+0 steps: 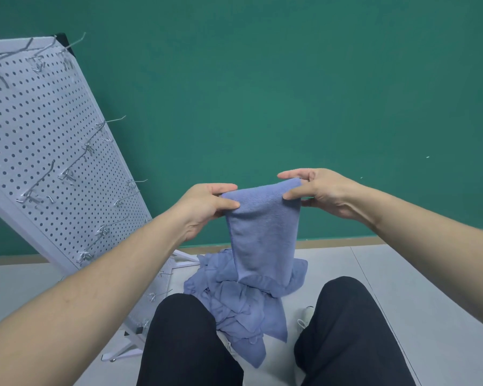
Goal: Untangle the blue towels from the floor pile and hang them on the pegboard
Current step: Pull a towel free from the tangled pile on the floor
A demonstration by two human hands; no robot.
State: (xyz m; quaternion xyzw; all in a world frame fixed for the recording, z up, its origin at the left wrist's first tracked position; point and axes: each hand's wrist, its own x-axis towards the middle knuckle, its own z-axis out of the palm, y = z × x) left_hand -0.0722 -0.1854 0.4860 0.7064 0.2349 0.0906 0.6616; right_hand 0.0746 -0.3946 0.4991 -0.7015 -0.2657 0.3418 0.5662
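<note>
I see the towel (262, 229) hanging long-axis down from its top edge, stretched between my fingers, its tail touching the pile (243, 305) on the floor. Left hand (207, 207) and right hand (318, 193) each pinch a top corner. The pegboard (39, 151) and its hooks stand off beyond the left fingers, so I judge that hand leads.

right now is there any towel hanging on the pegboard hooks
No, the pegboard hooks are bare; one blue towel is held up by both hands, the rest lie in the floor pile.
</note>
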